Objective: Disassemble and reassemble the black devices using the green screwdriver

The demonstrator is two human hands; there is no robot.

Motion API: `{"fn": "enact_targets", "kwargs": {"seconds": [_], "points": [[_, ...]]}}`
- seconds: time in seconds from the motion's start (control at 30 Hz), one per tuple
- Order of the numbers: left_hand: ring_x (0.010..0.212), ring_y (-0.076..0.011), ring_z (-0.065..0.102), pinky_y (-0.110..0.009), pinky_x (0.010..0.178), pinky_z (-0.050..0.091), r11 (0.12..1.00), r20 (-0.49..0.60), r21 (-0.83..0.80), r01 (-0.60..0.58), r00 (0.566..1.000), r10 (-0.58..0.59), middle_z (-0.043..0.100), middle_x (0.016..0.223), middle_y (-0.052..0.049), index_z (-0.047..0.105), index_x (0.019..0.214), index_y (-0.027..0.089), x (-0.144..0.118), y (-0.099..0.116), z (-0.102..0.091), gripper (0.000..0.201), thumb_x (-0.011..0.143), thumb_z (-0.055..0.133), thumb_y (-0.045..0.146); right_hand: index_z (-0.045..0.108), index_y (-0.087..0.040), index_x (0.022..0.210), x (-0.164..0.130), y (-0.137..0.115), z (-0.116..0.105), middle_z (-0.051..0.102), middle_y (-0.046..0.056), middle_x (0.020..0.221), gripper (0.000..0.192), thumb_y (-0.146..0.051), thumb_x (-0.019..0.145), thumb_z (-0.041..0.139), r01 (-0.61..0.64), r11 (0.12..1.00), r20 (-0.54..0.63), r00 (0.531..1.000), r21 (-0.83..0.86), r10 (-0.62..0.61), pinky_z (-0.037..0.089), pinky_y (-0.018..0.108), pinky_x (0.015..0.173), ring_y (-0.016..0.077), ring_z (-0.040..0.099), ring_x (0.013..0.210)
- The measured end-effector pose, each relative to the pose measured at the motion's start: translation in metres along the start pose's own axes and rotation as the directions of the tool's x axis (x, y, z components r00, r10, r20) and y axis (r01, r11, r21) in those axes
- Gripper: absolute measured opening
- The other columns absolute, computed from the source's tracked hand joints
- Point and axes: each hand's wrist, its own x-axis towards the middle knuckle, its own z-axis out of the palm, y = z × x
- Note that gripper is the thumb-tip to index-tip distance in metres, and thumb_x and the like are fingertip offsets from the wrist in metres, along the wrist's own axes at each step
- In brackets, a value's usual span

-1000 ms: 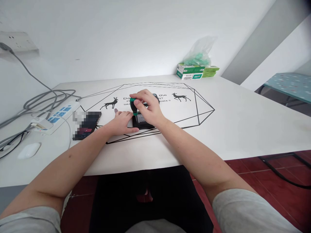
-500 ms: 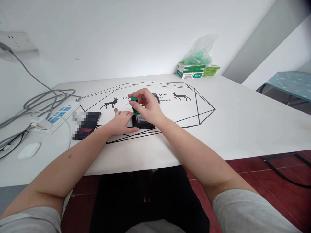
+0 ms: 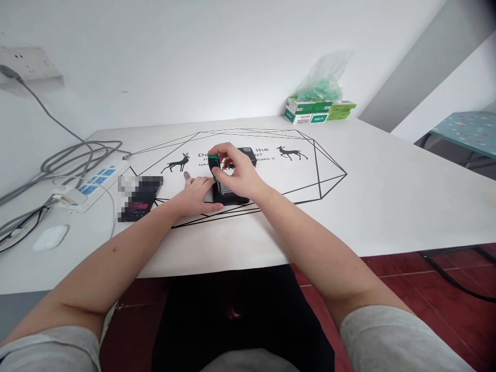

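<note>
A black, boxy device [image 3: 231,199] with a pale printed label lies flat on the white table. My right hand [image 3: 242,173] grips a green-and-black screwdriver [image 3: 213,163], held upright over the device's left side. The screwdriver's tip is hidden, so I cannot tell exactly what it touches. My left hand [image 3: 196,197] holds the device's left edge, its thumb along the near side and its fingers close to the base of the screwdriver. My right hand covers much of the device's middle.
Left of my hands lies a phone [image 3: 141,200], partly pixelated. Farther left are a power strip [image 3: 96,183], coiled grey cables [image 3: 98,147] and a white mouse [image 3: 51,237]. Green-and-white boxes [image 3: 308,108] under a plastic bag [image 3: 323,77] stand by the wall. The table's front edge runs before my lap.
My right hand's fingers have shifted their grip on the screwdriver handle, which now shows a different side. My left hand stays on the device. The whole view has moved slightly.
</note>
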Motion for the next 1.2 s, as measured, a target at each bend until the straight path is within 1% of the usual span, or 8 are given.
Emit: {"fn": "enact_targets", "kwargs": {"seconds": [0.13, 0.27, 0.5, 0.7, 0.8, 0.9, 1.07, 1.2], "points": [[0.147, -0.051, 0.048, -0.077, 0.129, 0.013, 1.0, -0.005, -0.01, 0.006, 1.0, -0.006, 0.06, 0.149, -0.025, 0.051, 0.157, 0.016, -0.001, 0.0, -0.001, 0.096, 0.092, 0.057, 0.085, 0.062, -0.026, 0.123, 0.0, 0.002, 0.0, 0.072, 0.008, 0.122, 0.031, -0.021, 0.092, 0.065, 0.051, 0.996, -0.001, 0.999, -0.066, -0.051, 0.063, 0.045, 0.089, 0.0232, 0.067, 0.102], [0.15, -0.0509, 0.044, -0.075, 0.128, 0.019, 1.0, -0.006, -0.022, 0.001, 1.0, -0.001, 0.057, 0.155, -0.024, 0.042, 0.168, 0.02, -0.001, 0.0, -0.003, 0.102, 0.091, 0.057, 0.086, 0.061, -0.026, 0.124, 0.0, 0.004, 0.0, 0.069, 0.008, 0.12, 0.028, -0.03, 0.097, 0.068, 0.087, 0.99, 0.02, 0.996, -0.113, -0.085, 0.064, 0.046, 0.09, 0.0246, 0.065, 0.105], [0.152, -0.0514, 0.041, -0.075, 0.127, 0.019, 1.0, 0.006, -0.029, 0.003, 1.0, -0.003, 0.056, 0.158, -0.024, 0.037, 0.171, 0.022, -0.001, 0.001, -0.005, 0.102, 0.092, 0.059, 0.083, 0.06, -0.028, 0.128, -0.003, 0.008, 0.003, 0.066, 0.007, 0.119, 0.029, -0.036, 0.101, 0.068, 0.079, 0.987, 0.007, 0.997, -0.137, -0.079, 0.064, 0.045, 0.088, 0.0218, 0.062, 0.092], [0.149, -0.0491, 0.046, -0.073, 0.128, 0.021, 1.0, -0.001, -0.027, 0.011, 1.0, -0.011, 0.059, 0.155, -0.023, 0.045, 0.165, 0.02, -0.001, 0.0, -0.002, 0.098, 0.092, 0.06, 0.083, 0.065, -0.027, 0.124, -0.002, 0.004, 0.0, 0.072, 0.009, 0.118, 0.025, -0.037, 0.101, 0.064, 0.102, 0.994, -0.025, 0.994, -0.031, -0.103, 0.065, 0.043, 0.087, 0.0238, 0.067, 0.102], [0.15, -0.0482, 0.046, -0.072, 0.131, 0.017, 0.999, -0.012, -0.035, 0.03, 0.999, -0.031, 0.058, 0.155, -0.024, 0.052, 0.157, 0.017, -0.001, -0.001, 0.002, 0.094, 0.091, 0.061, 0.083, 0.066, -0.026, 0.121, -0.002, 0.002, -0.002, 0.075, 0.008, 0.122, 0.022, -0.031, 0.102, 0.055, 0.015, 0.991, -0.031, 0.999, 0.133, -0.011, 0.066, 0.042, 0.091, 0.0223, 0.072, 0.109], [0.157, -0.0474, 0.04, -0.07, 0.133, 0.015, 0.999, -0.035, -0.041, 0.035, 0.999, -0.036, 0.053, 0.163, -0.024, 0.051, 0.159, 0.019, -0.003, -0.002, 0.006, 0.092, 0.091, 0.063, 0.081, 0.066, -0.026, 0.12, -0.003, 0.004, 0.0, 0.077, 0.006, 0.121, 0.022, -0.031, 0.101, 0.056, -0.082, 0.962, -0.046, 0.994, 0.26, 0.098, 0.066, 0.041, 0.094, 0.019, 0.074, 0.104], [0.16, -0.0449, 0.038, -0.067, 0.136, 0.013, 0.995, -0.075, -0.088, 0.039, 0.996, -0.046, 0.05, 0.169, -0.021, 0.047, 0.165, 0.02, -0.007, 0.0, 0.009, 0.09, 0.095, 0.061, 0.075, 0.067, -0.027, 0.119, -0.007, 0.011, 0.012, 0.074, 0.004, 0.112, 0.032, -0.041, 0.092, 0.075, -0.139, 0.961, -0.177, 0.967, 0.24, 0.184, 0.06, 0.036, 0.08, 0.0181, 0.066, 0.093], [0.157, -0.0441, 0.044, -0.07, 0.136, 0.011, 0.995, -0.101, -0.098, 0.009, 0.995, -0.019, 0.055, 0.165, -0.019, 0.047, 0.166, 0.019, -0.008, 0.003, 0.011, 0.087, 0.096, 0.063, 0.069, 0.064, -0.029, 0.128, -0.012, 0.009, 0.02, 0.072, 0.006, 0.124, 0.039, -0.044, 0.094, 0.076, -0.175, 0.954, -0.148, 0.965, 0.244, 0.215, 0.06, 0.038, 0.081, 0.0199, 0.065, 0.097]]}}
